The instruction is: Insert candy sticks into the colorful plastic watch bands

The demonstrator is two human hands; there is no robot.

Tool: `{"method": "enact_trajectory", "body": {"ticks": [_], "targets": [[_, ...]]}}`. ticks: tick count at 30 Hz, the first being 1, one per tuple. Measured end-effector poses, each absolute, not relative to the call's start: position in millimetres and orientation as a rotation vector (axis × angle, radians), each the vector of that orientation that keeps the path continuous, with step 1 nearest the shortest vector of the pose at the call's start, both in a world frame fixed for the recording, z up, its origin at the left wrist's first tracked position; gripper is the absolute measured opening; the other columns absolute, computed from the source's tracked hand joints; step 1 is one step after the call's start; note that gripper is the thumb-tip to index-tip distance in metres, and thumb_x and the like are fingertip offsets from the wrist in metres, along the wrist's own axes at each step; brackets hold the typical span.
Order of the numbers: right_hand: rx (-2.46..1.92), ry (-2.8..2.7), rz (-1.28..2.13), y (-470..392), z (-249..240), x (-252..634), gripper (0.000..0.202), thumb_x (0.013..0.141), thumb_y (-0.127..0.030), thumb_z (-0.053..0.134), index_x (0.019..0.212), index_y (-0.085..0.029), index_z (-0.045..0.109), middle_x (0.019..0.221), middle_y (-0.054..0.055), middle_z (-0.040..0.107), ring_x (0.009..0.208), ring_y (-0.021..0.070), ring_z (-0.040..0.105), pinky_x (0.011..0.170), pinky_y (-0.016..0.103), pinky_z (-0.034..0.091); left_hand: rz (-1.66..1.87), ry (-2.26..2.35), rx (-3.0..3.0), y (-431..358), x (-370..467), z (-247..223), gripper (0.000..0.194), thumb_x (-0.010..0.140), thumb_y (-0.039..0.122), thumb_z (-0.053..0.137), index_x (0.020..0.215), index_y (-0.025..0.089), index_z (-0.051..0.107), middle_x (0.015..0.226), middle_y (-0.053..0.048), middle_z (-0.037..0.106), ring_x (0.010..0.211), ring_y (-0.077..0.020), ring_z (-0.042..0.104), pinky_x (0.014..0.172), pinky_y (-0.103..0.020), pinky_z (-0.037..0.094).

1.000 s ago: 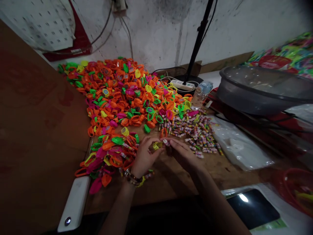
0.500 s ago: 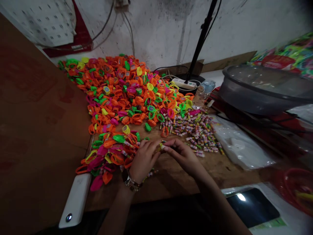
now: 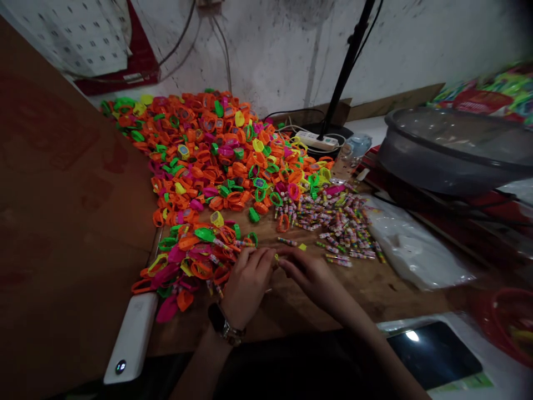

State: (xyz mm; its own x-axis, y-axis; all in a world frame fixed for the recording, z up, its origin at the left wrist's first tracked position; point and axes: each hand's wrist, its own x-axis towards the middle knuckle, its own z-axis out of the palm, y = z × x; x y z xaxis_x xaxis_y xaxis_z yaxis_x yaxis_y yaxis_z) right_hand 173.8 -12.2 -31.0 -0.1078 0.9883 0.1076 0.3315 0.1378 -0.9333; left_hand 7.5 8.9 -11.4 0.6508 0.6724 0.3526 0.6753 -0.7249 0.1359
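Grip closed at fingertips: left hand (image 3: 249, 283), right hand (image 3: 310, 273) pinch small yellow piece (image 3: 276, 258); best kept steady, low over desk (image 3: 400, 300).

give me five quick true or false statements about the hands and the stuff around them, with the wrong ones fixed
1. The left hand and right hand hold a small yellow piece between them. True.
2. The watch is on the right arm. False: the watch is on the left arm.
3. The power strip lies at the foot of the black pole. True.
4. The basin is bright orange. False: the basin is grey.
5. The white device lies to the left of the left hand. True.
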Motion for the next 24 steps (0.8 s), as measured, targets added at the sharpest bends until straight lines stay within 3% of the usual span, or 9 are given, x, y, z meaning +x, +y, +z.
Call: {"method": "enact_trajectory", "body": {"ticks": [3, 11, 16, 18, 21, 24], "targets": [[-1.366, -1.758, 0.933, -19.3, -36.9, 162.1, 0.022, 0.091, -0.029, 0.041, 0.090, -0.018, 0.061, 0.085, 0.009, 0.066, 0.077, 0.0197, 0.061, 0.068, 0.030, 0.046, -0.543, -1.183, -2.818, -0.4, -1.4, -20.8, 0.033, 0.089, 0.010, 0.044, 0.121, 0.013, 0.050, 0.114, -0.008, 0.062, 0.102, -0.0218, 0.054, 0.092, -0.036, 0.047], [-1.349, -1.646, 0.940, -25.0, -78.9, 118.0, 0.017, 0.090, -0.022, 0.039, 0.082, -0.020, 0.053, 0.079, 0.007, 0.062, 0.071, 0.0177, 0.056, 0.064, 0.028, 0.044, -0.525, -1.233, -2.943, -7.0, -32.3, -39.7, 0.040, 0.084, 0.003, 0.045, 0.122, 0.016, 0.051, 0.107, -0.007, 0.065, 0.097, -0.0196, 0.057, 0.087, -0.034, 0.051], [-1.290, -1.655, 1.053, -5.8, -86.1, 113.1, 0.020, 0.091, -0.021, 0.040, 0.085, -0.018, 0.059, 0.084, 0.007, 0.065, 0.076, 0.0172, 0.059, 0.070, 0.027, 0.046, -0.327, -1.363, -2.959, 8.3, -43.9, -40.0, 0.033, 0.085, 0.008, 0.047, 0.116, 0.016, 0.056, 0.108, -0.006, 0.064, 0.098, -0.0205, 0.054, 0.087, -0.036, 0.050], [-1.358, -1.739, 0.942, 5.6, -81.4, 130.6, 0.019, 0.090, -0.021, 0.043, 0.092, -0.018, 0.062, 0.090, 0.007, 0.066, 0.082, 0.0185, 0.059, 0.075, 0.029, 0.046, -0.229, -1.423, -2.845, 14.7, -46.1, -39.5, 0.032, 0.084, 0.009, 0.048, 0.113, 0.017, 0.059, 0.110, -0.009, 0.063, 0.100, -0.0243, 0.052, 0.086, -0.041, 0.048], [-1.695, -1.814, 0.498, 21.5, -71.7, 169.6, 0.028, 0.090, -0.017, 0.043, 0.110, -0.016, 0.061, 0.103, 0.014, 0.062, 0.096, 0.0242, 0.055, 0.085, 0.035, 0.042, -0.148, -1.475, -2.647, 19.3, -44.1, -35.9, 0.042, 0.079, 0.003, 0.047, 0.118, 0.017, 0.058, 0.117, -0.012, 0.059, 0.106, -0.0296, 0.049, 0.087, -0.048, 0.044], [-1.940, -1.947, 0.346, 37.6, -68.7, 197.3, 0.033, 0.088, -0.013, 0.041, 0.113, -0.015, 0.063, 0.107, 0.017, 0.060, 0.101, 0.0277, 0.053, 0.089, 0.037, 0.039, -0.112, -1.515, -2.571, 17.7, -27.9, -26.5, 0.052, 0.074, -0.003, 0.044, 0.122, 0.015, 0.055, 0.121, -0.014, 0.056, 0.111, -0.0321, 0.046, 0.090, -0.051, 0.040]]}}
